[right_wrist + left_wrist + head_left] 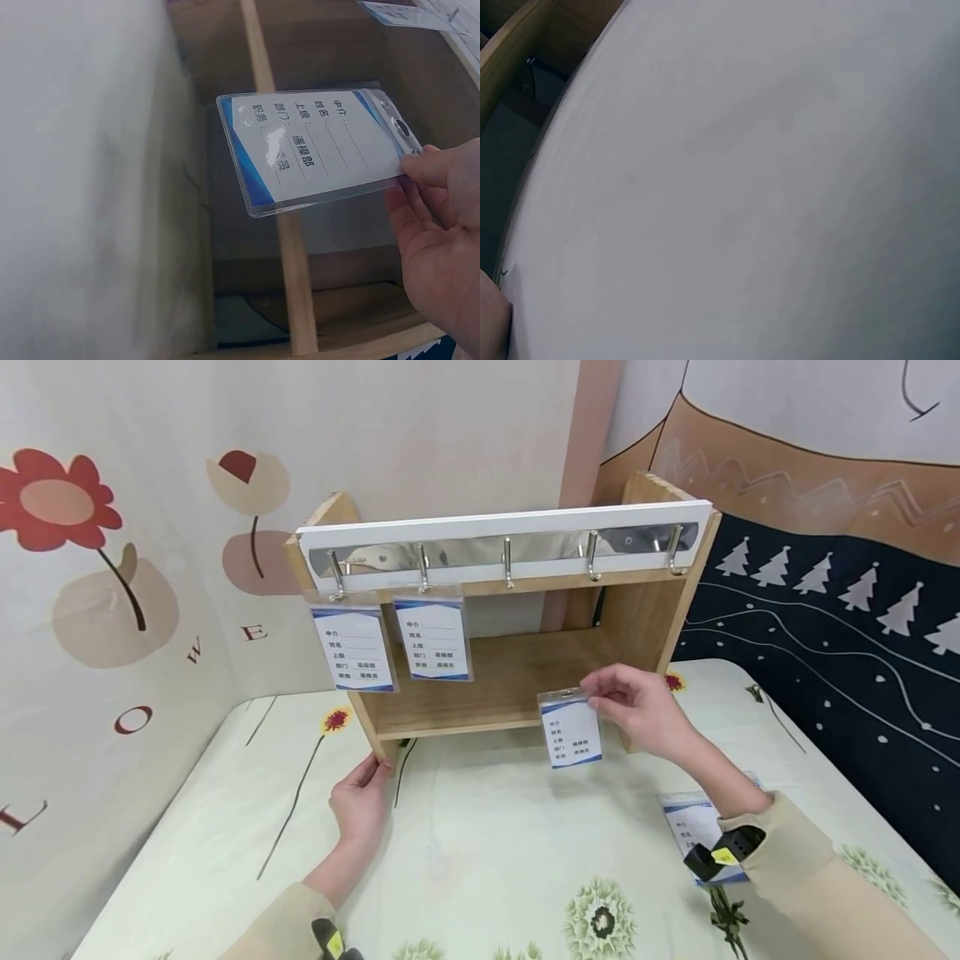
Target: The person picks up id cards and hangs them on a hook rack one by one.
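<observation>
My right hand pinches the top corner of a clear-sleeved badge, which hangs in front of the shelf's lower board; the right wrist view shows the printed badge between thumb and fingers. My left hand holds the bottom front corner of the wooden shelf at its left side. Along the shelf's top runs a white strip with several metal hooks. From the two leftmost hooks hang a badge and another badge. Little of my left hand shows in the left wrist view.
Another badge lies on the flower-printed tablecloth, partly hidden under my right forearm. Behind the shelf hangs a patterned curtain, and a dark tree-printed cloth borders the table on the right.
</observation>
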A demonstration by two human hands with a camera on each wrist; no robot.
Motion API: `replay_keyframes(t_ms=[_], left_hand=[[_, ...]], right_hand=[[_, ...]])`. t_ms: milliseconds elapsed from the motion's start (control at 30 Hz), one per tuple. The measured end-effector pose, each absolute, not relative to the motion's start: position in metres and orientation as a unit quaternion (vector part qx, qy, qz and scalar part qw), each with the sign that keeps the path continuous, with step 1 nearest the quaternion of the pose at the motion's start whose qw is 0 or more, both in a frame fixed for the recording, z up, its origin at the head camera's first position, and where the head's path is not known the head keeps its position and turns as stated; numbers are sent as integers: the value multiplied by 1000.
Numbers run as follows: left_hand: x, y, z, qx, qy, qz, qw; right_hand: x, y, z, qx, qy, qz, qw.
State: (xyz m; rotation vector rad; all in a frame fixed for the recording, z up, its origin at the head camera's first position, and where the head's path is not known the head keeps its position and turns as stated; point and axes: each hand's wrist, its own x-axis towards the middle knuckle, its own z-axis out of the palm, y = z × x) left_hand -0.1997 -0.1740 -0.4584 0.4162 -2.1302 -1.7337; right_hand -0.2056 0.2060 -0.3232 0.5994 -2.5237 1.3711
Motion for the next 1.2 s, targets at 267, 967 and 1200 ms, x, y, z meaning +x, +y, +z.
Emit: replay_keyframes(t_ms=[267, 967, 1200], left_hand=[[-199, -173, -459, 145, -755, -612, 183], [-201, -175, -460, 144, -758, -609, 183], [-200, -173, -461, 145, -759, -606, 189]], right_hand=[[-210, 199, -307, 208, -839, 487, 127], [-220, 157, -290, 285, -765, 532, 223], [-219, 148, -281, 291, -743, 552, 241]])
